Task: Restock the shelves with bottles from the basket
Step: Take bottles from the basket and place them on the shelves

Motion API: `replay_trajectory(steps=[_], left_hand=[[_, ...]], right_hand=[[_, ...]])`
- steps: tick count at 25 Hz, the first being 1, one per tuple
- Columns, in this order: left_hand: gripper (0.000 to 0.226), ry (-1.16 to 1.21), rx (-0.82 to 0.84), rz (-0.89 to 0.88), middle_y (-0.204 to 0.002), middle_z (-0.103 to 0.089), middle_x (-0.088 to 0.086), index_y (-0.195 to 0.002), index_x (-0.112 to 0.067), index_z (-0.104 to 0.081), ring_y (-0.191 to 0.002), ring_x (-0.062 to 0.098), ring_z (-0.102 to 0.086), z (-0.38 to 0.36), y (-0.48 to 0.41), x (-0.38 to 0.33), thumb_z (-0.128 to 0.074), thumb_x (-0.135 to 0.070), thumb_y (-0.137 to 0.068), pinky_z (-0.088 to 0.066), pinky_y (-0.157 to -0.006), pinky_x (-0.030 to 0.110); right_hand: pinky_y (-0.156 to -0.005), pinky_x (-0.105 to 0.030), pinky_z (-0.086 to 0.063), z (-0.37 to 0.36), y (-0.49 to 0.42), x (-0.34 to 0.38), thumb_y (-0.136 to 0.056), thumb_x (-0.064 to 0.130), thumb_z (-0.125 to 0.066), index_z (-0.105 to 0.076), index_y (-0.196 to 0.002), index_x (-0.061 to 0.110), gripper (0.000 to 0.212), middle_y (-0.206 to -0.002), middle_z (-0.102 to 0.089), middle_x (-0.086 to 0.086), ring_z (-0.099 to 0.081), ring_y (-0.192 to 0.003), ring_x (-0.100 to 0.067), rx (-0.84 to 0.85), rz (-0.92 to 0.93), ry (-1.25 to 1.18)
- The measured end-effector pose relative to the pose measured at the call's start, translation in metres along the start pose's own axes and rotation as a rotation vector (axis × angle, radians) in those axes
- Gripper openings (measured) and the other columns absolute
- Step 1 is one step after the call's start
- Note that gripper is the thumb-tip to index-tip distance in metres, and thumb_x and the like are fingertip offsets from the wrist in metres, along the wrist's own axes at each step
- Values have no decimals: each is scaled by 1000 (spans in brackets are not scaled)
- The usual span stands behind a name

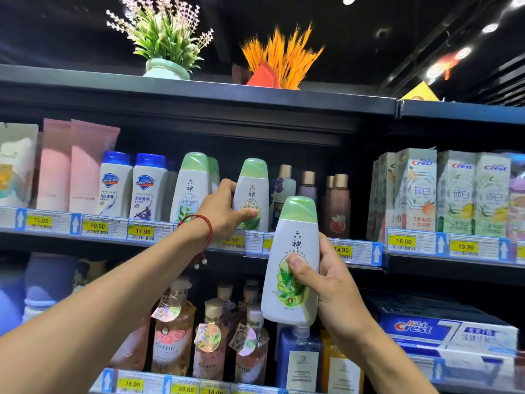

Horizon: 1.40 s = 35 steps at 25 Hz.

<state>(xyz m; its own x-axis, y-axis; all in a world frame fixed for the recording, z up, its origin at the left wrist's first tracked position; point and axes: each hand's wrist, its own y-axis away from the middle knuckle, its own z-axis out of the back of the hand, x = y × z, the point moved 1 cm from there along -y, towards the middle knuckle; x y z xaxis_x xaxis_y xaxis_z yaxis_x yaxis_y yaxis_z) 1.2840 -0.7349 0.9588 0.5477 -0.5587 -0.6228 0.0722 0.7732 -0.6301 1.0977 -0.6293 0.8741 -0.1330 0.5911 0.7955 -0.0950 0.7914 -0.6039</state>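
Observation:
My right hand (pixel 332 282) grips a white bottle with a green cap (pixel 292 251), upright, in front of the upper shelf edge (pixel 358 251). My left hand (pixel 224 211) reaches to a matching green-capped bottle (pixel 252 189) standing on the upper shelf, fingers and thumb wrapped round its lower body. Another bottle of the same kind (pixel 191 186) stands just left of it. The basket is out of view.
Blue-capped white bottles (pixel 133 186) and pink tubes stand left on the upper shelf, small gold-capped bottles (pixel 309 191) behind my right-hand bottle, toothpaste boxes (pixel 443 191) right. Pump bottles (pixel 210 331) fill the lower shelf. Potted artificial plants (pixel 167 46) sit on top.

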Motion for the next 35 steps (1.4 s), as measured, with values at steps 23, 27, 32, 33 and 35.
replay_trajectory(steps=[23,27,32,33,35], left_hand=[[60,-700,-119,-584,-140,-54,-5,-145,-25,-47,-127,19,-50,30,85,44,-47,-57,-94,-39,-109,37],[73,-747,-114,-642,-141,-54,-4,-149,-26,-45,-127,21,-49,40,79,79,-43,-70,-91,-41,-108,39],[72,-633,-78,-738,-130,-52,-9,-135,-29,-53,-114,17,-46,50,57,91,-42,-81,-86,-35,-88,32],[71,-608,-76,-755,-128,-52,-10,-133,-30,-54,-110,16,-44,50,55,93,-42,-82,-86,-32,-85,30],[71,-556,-101,-786,-123,-51,-10,-131,-30,-56,-104,15,-43,50,51,99,-45,-82,-85,-31,-82,31]], right_hand=[[-77,-32,-61,-23,14,-2,-88,19,-65,-56,-133,18,46,-116,-75,-8,-73,-96,-16,-39,58,19],[-78,-30,-61,-31,15,-9,-87,21,-67,-56,-135,18,50,-117,-75,-6,-73,-97,-15,-101,102,57],[-82,-26,-60,-42,5,-3,-92,17,-68,-56,-138,21,47,-116,-76,2,-73,-103,-12,-206,212,163],[-80,-24,-59,-44,2,0,-95,14,-67,-56,-138,21,45,-113,-76,4,-73,-100,-8,-222,240,196],[-80,-20,-57,-51,-9,6,-97,10,-67,-56,-139,21,44,-111,-76,6,-71,-99,-4,-250,310,281]])
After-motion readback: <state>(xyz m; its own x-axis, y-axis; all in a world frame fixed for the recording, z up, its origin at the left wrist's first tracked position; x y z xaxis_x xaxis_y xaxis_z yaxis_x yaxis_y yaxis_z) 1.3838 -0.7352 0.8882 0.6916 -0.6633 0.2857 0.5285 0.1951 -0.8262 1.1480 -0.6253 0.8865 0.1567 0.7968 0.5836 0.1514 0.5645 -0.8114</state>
